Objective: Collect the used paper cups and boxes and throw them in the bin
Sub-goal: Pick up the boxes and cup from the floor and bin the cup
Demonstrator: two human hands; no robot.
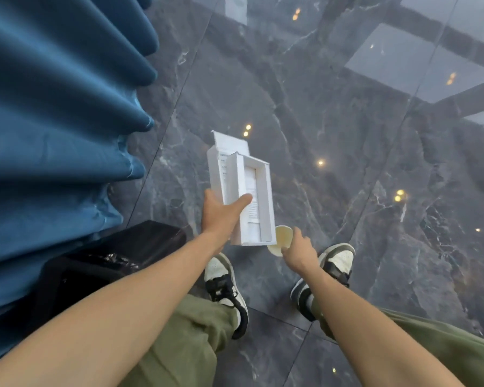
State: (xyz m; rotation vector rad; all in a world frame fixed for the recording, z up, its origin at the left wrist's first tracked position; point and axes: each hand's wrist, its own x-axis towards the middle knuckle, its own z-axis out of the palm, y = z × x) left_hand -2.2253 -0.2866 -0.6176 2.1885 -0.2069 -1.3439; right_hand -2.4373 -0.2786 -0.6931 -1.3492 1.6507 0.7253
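Both forearms reach out over my knees. My left hand (221,212) pinches two white boxes (241,191), thumb pressed across the front one; my right hand (298,248) curls its fingers (287,251) round a paper cup (281,238). Collecting looks done; the black bin (101,263), low to the left of my fingers, awaits the drop.

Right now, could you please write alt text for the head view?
Seen from above, the left hand holds stacked white boxes and the right hand holds a paper cup over a dark marble floor. A black bin stands at the left beside a blue curtain.
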